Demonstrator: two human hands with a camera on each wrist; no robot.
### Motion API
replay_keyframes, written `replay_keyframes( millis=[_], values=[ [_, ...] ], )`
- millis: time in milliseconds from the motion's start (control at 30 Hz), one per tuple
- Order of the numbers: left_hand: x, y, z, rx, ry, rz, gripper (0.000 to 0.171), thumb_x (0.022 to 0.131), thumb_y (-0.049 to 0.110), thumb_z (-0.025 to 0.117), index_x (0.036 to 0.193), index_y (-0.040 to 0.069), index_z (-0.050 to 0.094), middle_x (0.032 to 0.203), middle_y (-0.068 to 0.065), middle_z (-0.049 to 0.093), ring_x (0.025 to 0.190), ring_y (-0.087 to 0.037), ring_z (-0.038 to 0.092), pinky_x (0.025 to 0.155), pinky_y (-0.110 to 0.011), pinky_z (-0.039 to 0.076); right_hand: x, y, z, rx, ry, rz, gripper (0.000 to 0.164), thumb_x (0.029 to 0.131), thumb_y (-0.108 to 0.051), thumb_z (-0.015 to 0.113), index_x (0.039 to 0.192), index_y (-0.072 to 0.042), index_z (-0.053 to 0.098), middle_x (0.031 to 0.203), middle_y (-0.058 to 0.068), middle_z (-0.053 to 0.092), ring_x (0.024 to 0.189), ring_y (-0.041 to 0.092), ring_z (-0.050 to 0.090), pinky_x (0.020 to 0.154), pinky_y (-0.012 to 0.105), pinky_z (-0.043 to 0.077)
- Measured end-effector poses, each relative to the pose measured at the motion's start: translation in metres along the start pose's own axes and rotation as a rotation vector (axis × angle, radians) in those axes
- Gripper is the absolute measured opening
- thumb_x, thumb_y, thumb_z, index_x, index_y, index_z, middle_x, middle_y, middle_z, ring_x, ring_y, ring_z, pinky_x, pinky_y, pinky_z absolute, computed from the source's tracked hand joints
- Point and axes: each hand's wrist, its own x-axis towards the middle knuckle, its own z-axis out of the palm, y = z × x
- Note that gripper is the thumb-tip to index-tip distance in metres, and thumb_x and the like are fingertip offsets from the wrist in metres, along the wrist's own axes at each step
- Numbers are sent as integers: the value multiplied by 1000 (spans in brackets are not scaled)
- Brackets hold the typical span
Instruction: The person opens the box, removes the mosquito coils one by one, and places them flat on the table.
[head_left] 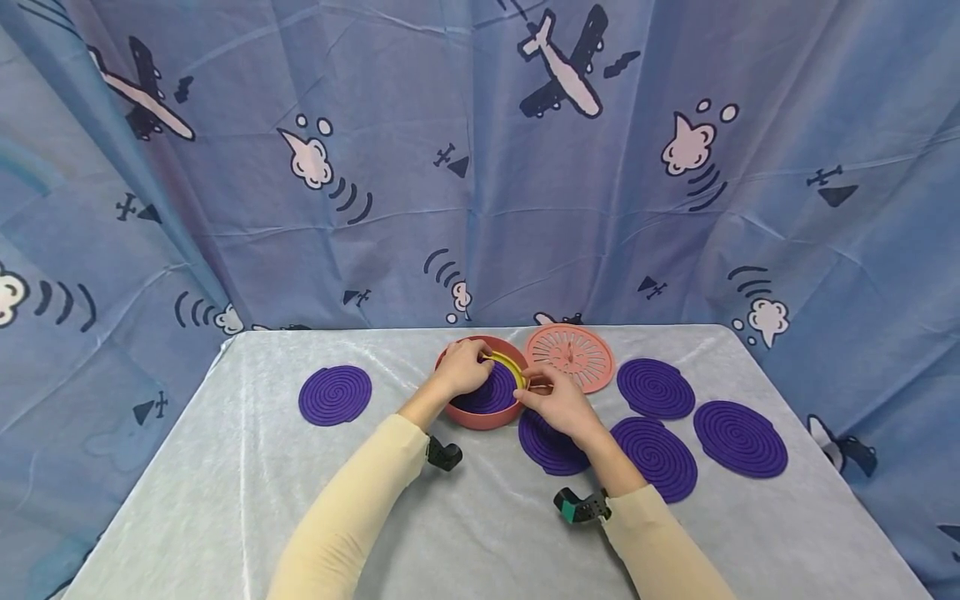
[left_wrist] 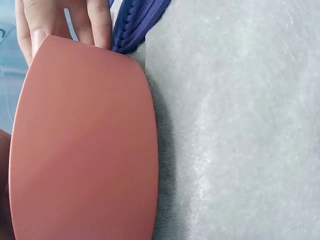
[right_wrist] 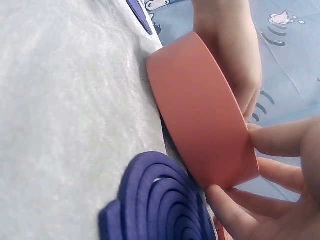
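Note:
A round coral-pink bowl (head_left: 483,421) sits toward the back of the table, with a purple spiral coaster (head_left: 489,395) lying inside. Within its rim is a thin yellow ring (head_left: 512,364). My left hand (head_left: 462,367) reaches over the bowl's left side and pinches the ring near the back. From the right, my right hand (head_left: 558,404) grips the ring between thumb and fingers, right at the bowl's edge. In the right wrist view, the fingers (right_wrist: 280,140) of that hand lie along the bowl's rim. The bowl's outer wall (left_wrist: 85,140) fills much of the left wrist view.
A pink slotted lid (head_left: 562,371) lies behind the right hand. More purple spiral coasters lie around: one coaster (head_left: 335,395) at left, another (head_left: 551,446) under the right wrist, several others (head_left: 656,388) farther right. A blue patterned curtain (head_left: 480,208) hangs behind the table.

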Motion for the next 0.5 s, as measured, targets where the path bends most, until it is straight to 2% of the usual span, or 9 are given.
replay_keyframes(
  millis=[133, 267, 500],
  values=[
    [1, -2, -1, -32, 27, 36, 25, 98, 14, 62, 119, 3, 70, 125, -15, 65, 125, -35, 51, 107, -50, 41, 0, 0, 1, -1, -2, 1, 42, 93, -18, 75, 131, -3, 62, 127, 18, 64, 117, 34, 64, 96, 45, 56],
    [2, -5, -4, -65, 64, 88, 23, 94, 7, 65, 116, 2, 71, 120, -15, 68, 121, -33, 58, 106, -47, 46, 0, 0, 0, -10, -4, -4, 42, 94, -19, 75, 131, -2, 62, 127, 18, 65, 118, 35, 63, 97, 46, 56],
    [1, -9, -11, -119, 69, 69, 25, 90, 0, 69, 115, 2, 73, 121, -15, 66, 121, -32, 57, 106, -47, 45, 0, -1, -1, -11, -10, -1, 44, 94, -20, 74, 132, -3, 62, 129, 18, 64, 119, 35, 63, 98, 47, 55]
  ],
)
